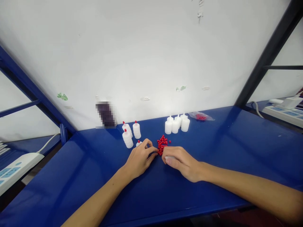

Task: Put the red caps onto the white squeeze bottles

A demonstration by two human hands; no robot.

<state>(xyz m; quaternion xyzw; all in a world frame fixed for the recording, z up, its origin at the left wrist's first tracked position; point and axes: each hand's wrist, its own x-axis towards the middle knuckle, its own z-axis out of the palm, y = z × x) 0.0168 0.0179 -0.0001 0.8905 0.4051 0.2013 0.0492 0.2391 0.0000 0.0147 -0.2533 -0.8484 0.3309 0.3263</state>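
Observation:
My left hand (141, 158) is at the left edge of a loose pile of small red caps (163, 140). Its thumb and forefinger come together on a red cap at the pile's edge. On the pile's near right side, my right hand (181, 162) is curled closed. A pale patch shows by its thumb, but what the fingers hold is hidden. Behind my left hand stand several white squeeze bottles (136, 131) with red tips; one more bottle (138, 143) is partly covered by that hand. Beyond the pile, several white bottles (175, 126) without red caps stand grouped.
A clear plastic bag (201, 117) with red caps lies at the back right of the blue table (220, 142). The white wall (151, 63) rises behind. Power strips (17, 170) sit beyond the left and right frame posts. A dark pixelated patch (106, 114) covers something at the back left.

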